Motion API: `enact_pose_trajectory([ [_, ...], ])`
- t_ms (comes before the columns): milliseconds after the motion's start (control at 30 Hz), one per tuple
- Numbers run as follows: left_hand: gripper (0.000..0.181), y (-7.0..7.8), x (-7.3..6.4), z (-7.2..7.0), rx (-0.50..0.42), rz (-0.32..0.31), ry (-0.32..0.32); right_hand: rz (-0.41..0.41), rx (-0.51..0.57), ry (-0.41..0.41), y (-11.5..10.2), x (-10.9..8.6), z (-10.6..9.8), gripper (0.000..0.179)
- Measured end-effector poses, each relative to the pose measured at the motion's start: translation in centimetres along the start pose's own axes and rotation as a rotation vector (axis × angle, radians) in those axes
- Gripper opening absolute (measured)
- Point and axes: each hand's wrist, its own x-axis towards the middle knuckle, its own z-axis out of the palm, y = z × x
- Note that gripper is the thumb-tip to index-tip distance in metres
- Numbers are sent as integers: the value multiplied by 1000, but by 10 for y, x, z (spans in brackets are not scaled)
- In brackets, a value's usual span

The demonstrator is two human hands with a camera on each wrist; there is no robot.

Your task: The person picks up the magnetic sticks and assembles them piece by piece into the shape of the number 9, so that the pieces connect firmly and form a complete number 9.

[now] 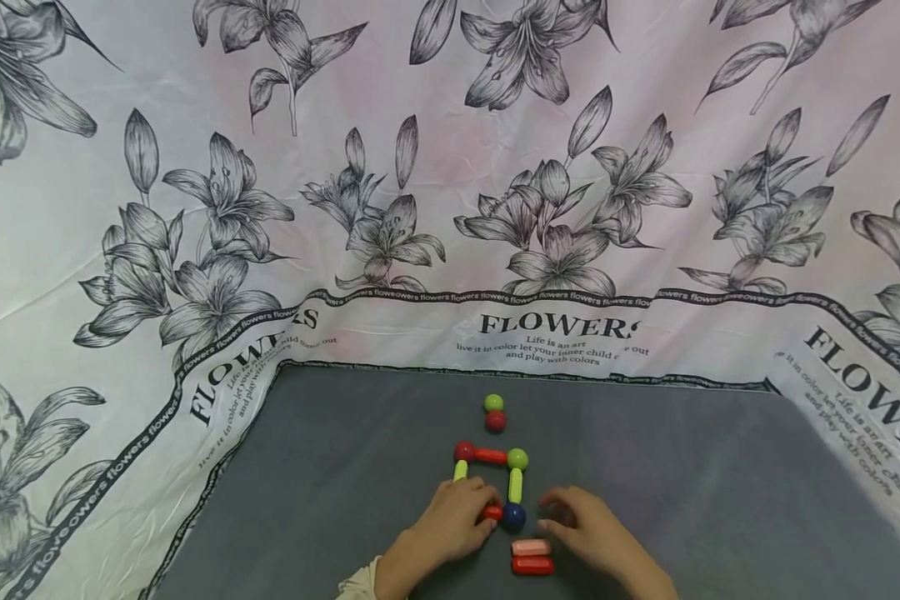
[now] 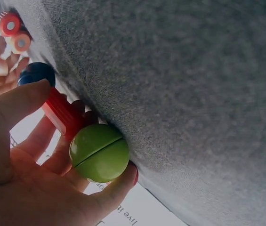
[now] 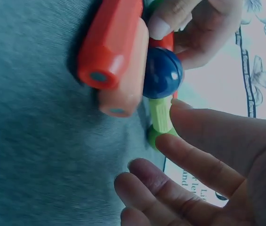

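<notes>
A square of balls and magnetic rods lies on the grey surface. Its far side is a red ball [image 1: 464, 451], a red rod [image 1: 491, 456] and a green ball [image 1: 517, 459]. Yellow-green rods [image 1: 515, 486] form the sides, and a blue ball [image 1: 513, 517] marks the near right corner. My left hand [image 1: 461, 517] holds the near red rod [image 2: 61, 110] between thumb and fingers, with its fingers also about a green ball [image 2: 100, 153], hidden in the head view. My right hand [image 1: 588, 529] is just right of the blue ball, fingers loosely bent, holding nothing.
Nearer than the square, a pink rod [image 1: 531, 547] and a red rod [image 1: 532, 566] lie side by side. Beyond it sit a loose green ball [image 1: 493, 403] and red ball [image 1: 496, 422], touching. A flower-printed cloth [image 1: 390, 333] borders the surface at the back and sides.
</notes>
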Motion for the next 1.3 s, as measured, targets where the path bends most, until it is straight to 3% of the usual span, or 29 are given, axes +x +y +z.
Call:
enact_pose_trajectory([
  [167,17,0,0,0,-43,-17,-23,7,52,-48,3,-5,6,26],
  [333,19,-2,0,1,-69,-24,-18,-16,56,-18,3,-8,12,23],
  [933,21,-2,0,-1,-72,-25,-43,2,118,-97,0,-11,18,22],
  [1300,22,-1,1,-5,-66,-29,-68,59,168,-123,0,-11,24,25],
])
